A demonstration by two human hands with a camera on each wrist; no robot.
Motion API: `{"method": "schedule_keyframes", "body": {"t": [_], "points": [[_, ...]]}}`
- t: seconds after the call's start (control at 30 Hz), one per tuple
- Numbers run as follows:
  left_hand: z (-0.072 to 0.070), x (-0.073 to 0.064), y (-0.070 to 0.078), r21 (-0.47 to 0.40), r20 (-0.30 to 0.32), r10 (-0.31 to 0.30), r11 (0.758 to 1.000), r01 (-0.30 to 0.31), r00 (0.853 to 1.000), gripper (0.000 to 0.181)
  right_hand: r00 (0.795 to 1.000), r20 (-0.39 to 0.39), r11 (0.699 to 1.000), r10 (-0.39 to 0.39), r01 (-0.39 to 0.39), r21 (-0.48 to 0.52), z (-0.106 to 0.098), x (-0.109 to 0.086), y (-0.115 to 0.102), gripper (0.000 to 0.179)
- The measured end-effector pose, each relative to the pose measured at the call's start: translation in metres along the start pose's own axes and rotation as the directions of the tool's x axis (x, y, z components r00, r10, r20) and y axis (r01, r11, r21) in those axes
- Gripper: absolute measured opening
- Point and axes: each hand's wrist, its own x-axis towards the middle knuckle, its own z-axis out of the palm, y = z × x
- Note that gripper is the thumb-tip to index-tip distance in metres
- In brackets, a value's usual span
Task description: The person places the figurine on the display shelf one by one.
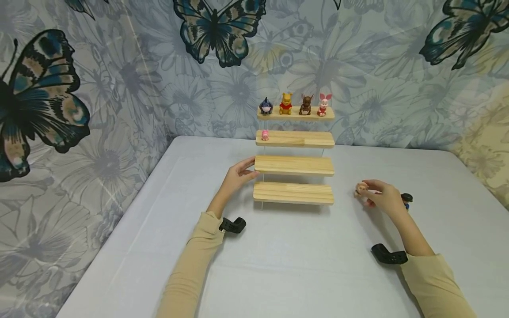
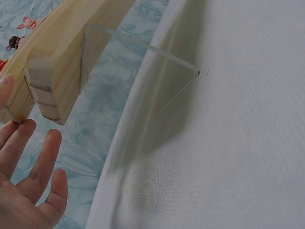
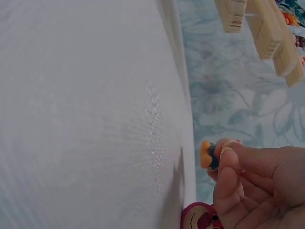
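Observation:
A tiered wooden display shelf stands on the table. My left hand holds the left end of its second board from the bottom, thumb and fingers on opposite sides in the left wrist view. My right hand pinches a small figurine above the table, right of the shelf; its orange feet and dark blue part show in the right wrist view, the rest hidden by fingers. Close below that hand is a pink-red figurine, partly covered. Beyond the wrist stands a figurine with a black top and blue body.
On the top board stand a donkey figurine, a yellow bear, a brown figurine and a pink-eared one. A tiny pink figurine sits at the left of the board below. A white cloth covers the table.

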Motion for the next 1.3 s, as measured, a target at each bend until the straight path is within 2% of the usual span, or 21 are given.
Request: {"method": "schedule_keyframes", "body": {"t": [0.07,0.1,0.13,0.23,0.3,0.37,0.4,0.43,0.5,0.57,0.63,0.67,0.73,0.87,0.97,1.03,1.17,1.23,1.3], "points": [[0.000,-0.002,0.006,0.007,0.004,-0.012,1.000,0.012,1.000,0.053,1.000,0.006,1.000,0.003,-0.003,-0.003,-0.002,-0.001,-0.005,0.057],[0.000,-0.002,0.006,0.007,0.002,-0.012,1.000,0.012,1.000,0.053,1.000,-0.002,1.000,-0.001,0.001,-0.008,0.000,0.003,0.003,0.057],[-0.001,0.001,-0.002,0.004,0.008,-0.008,1.000,0.008,1.000,0.053,1.000,-0.015,1.000,-0.006,0.006,-0.011,0.002,0.007,0.010,0.057],[-0.001,0.002,-0.003,0.013,0.002,-0.003,1.000,0.003,1.000,0.053,0.997,-0.075,0.999,-0.019,0.016,-0.042,0.010,0.021,0.039,0.055],[-0.001,0.004,-0.010,0.012,-0.004,0.009,1.000,-0.009,1.000,0.053,0.993,-0.116,0.998,-0.023,0.016,-0.061,0.015,0.031,0.060,0.054],[0.000,0.003,-0.009,0.009,-0.007,0.013,1.000,-0.013,1.000,0.053,0.992,-0.126,0.998,-0.014,0.007,-0.055,0.015,0.034,0.061,0.053],[0.000,0.004,-0.012,0.015,-0.007,0.012,1.000,-0.012,1.000,0.054,0.992,-0.123,0.999,-0.011,0.005,-0.047,0.015,0.035,0.061,0.053],[0.000,0.008,-0.021,0.015,-0.004,0.017,1.000,-0.016,1.000,0.054,0.993,-0.121,0.999,-0.008,0.003,-0.037,0.014,0.036,0.062,0.052],[-0.001,0.008,-0.023,0.021,0.005,0.007,1.000,-0.007,1.000,0.056,0.992,-0.125,1.000,-0.011,0.008,-0.024,0.014,0.039,0.063,0.050],[-0.002,0.012,-0.034,0.031,0.006,0.010,0.999,-0.010,1.000,0.055,0.990,-0.135,1.000,-0.025,0.024,-0.012,0.013,0.041,0.063,0.047],[-0.002,0.012,-0.037,0.041,-0.001,0.012,0.999,-0.012,1.000,0.055,0.987,-0.155,0.999,-0.039,0.040,0.001,0.011,0.044,0.063,0.044],[-0.002,0.010,-0.030,0.042,-0.003,0.004,0.999,-0.004,1.000,0.055,0.985,-0.165,0.999,-0.050,0.052,0.005,0.011,0.046,0.063,0.043],[-0.002,0.013,-0.040,0.051,-0.009,0.016,0.999,-0.015,1.000,0.054,0.982,-0.179,0.998,-0.057,0.062,0.026,0.008,0.048,0.063,0.042],[-0.002,0.010,-0.031,0.026,-0.005,0.006,1.000,-0.006,1.000,0.055,0.977,-0.197,0.995,-0.084,0.092,0.028,0.005,0.053,0.063,0.041],[-0.002,0.010,-0.031,0.021,-0.005,0.012,1.000,-0.011,1.000,0.055,0.976,-0.197,0.994,-0.090,0.100,0.043,0.003,0.057,0.063,0.041],[-0.002,0.013,-0.039,0.026,-0.011,0.017,1.000,-0.016,1.000,0.055,0.975,-0.195,0.992,-0.102,0.115,0.054,0.002,0.061,0.063,0.041],[-0.003,0.022,-0.065,0.038,-0.040,0.059,0.998,-0.058,0.997,0.051,0.967,-0.210,0.984,-0.143,0.161,0.074,-0.001,0.071,0.062,0.040],[-0.003,0.023,-0.068,0.028,-0.047,0.076,0.997,-0.074,0.996,0.050,0.959,-0.223,0.979,-0.175,0.193,0.059,-0.002,0.075,0.061,0.040],[-0.003,0.021,-0.065,0.025,-0.041,0.078,0.997,-0.077,0.996,0.050,0.949,-0.230,0.971,-0.218,0.235,0.050,-0.002,0.077,0.059,0.040]]}}
